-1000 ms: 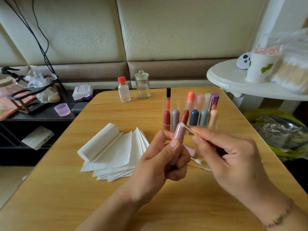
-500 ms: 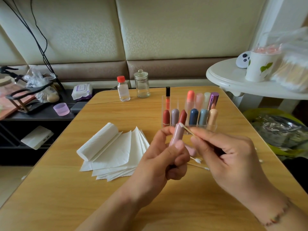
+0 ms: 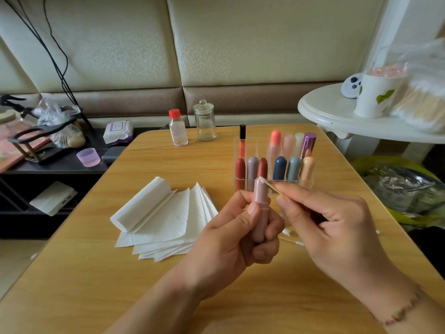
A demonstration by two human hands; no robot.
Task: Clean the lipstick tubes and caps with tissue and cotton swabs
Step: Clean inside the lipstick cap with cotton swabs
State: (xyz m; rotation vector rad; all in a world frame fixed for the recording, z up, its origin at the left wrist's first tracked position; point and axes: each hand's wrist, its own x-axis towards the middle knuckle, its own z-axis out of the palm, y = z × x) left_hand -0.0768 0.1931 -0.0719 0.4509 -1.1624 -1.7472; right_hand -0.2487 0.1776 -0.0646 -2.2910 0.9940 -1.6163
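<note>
My left hand (image 3: pixel 238 239) grips an uncapped pale pink lipstick tube (image 3: pixel 261 196) upright over the wooden table (image 3: pixel 168 297). My right hand (image 3: pixel 337 227) pinches a wooden cotton swab (image 3: pixel 271 185), and its white tip touches the tube's top rim. Behind them a clear acrylic holder (image 3: pixel 309 182) carries several lipsticks in red, mauve, navy, grey-blue, peach and coral. A fanned stack of white tissue (image 3: pixel 166 218), one sheet rolled, lies to the left. Used swabs (image 3: pixel 292 240) lie on the table between my hands.
A red-capped clear bottle (image 3: pixel 178 128) and a lidded glass jar (image 3: pixel 204 121) stand at the table's far edge. A white side table (image 3: pixel 337 116) on the right holds a paper cup (image 3: pixel 375 95) and bagged swabs (image 3: pixel 423 102). A green bin (image 3: pixel 397 189) sits below it.
The lipstick tube has been held more upright in my left hand. The swab tip stays at the tube's top, shifting only slightly.
</note>
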